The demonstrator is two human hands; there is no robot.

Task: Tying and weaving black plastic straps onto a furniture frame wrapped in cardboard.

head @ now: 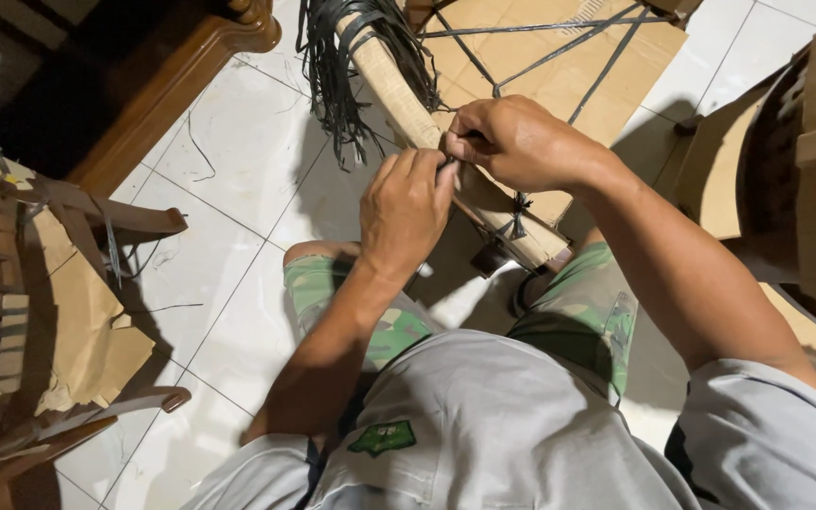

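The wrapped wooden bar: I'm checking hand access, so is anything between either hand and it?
Nothing visible. The left hand and right hand already meet on the wrapped wooden bar, pinching a dark strap; loose dark straps hang farther up.

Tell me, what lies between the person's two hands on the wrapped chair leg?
In the head view, the left hand and right hand nearly meet on the wrapped leg; only a thin black strap shows in the gap.
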